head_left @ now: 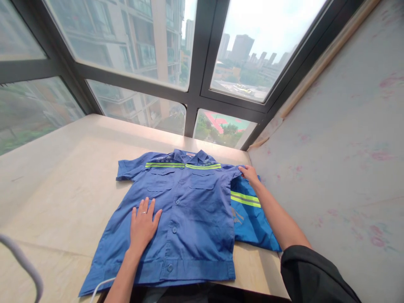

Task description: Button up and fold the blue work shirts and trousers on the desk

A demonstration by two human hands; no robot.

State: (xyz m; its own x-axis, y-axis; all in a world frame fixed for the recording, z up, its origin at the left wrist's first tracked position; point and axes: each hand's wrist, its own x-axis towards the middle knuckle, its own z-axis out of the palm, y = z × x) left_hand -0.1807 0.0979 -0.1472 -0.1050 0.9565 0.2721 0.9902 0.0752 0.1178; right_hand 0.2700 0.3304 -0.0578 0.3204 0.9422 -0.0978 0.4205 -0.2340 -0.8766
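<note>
A blue short-sleeved work shirt (202,214) lies front side up, buttoned, with yellow-green reflective stripes across its chest and its collar toward the window. My left hand (144,223), a ring on one finger, rests flat on the shirt's front, fingers spread. At the sleeve on the right side, my right hand (249,173) pinches the cuff between thumb and fingers. Partly under that sleeve is a second, brighter blue garment (252,225) with a similar stripe; the rest of it is hidden by the shirt.
The pale wooden surface (57,176) reaches back to dark-framed windows (197,97). A wall with floral paper (341,168) rises close on the right. A grey cable (27,265) curves at the lower left, and a thin white cord (101,286) passes by my left forearm.
</note>
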